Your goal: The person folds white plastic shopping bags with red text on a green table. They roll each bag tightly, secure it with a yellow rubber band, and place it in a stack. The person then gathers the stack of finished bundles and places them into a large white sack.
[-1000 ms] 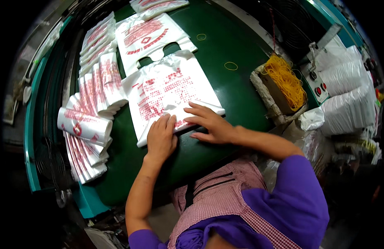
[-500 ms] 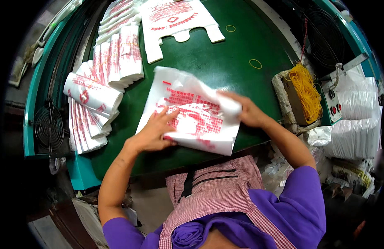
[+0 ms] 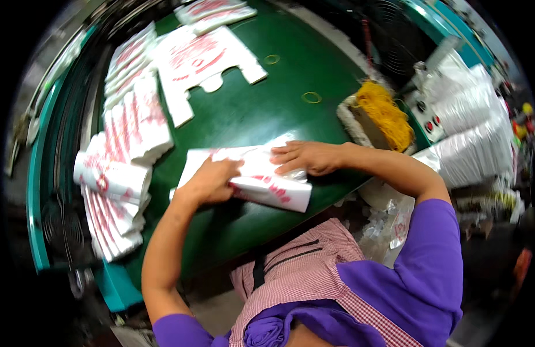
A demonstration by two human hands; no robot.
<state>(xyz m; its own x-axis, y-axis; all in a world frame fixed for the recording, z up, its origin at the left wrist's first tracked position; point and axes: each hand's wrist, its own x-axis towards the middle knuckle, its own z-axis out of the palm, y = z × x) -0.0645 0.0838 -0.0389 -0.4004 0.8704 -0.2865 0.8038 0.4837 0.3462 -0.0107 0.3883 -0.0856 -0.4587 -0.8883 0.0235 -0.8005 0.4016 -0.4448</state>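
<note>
A stack of white plastic bags with red print [image 3: 261, 182] lies folded into a narrow bundle on the green table [image 3: 244, 110]. My left hand [image 3: 212, 180] presses down on the bundle's left part, fingers curled over its fold. Flat on the bundle's upper right edge rests my right hand [image 3: 305, 157], fingers stretched to the left. Both hands hold the fold closed.
Another flat stack of printed bags [image 3: 203, 61] lies further back. Folded bundles [image 3: 131, 124] are piled along the left edge, with a rolled one [image 3: 108, 176] on top. A box of yellow rubber bands [image 3: 383, 113] stands at right; two loose bands [image 3: 311, 97] lie on the table. White bag stacks [image 3: 475, 133] sit far right.
The bag stack lay flat a second ago; both hands have folded it over, first in half and then into a narrow bundle, and drawn it nearer to the table's front edge.
</note>
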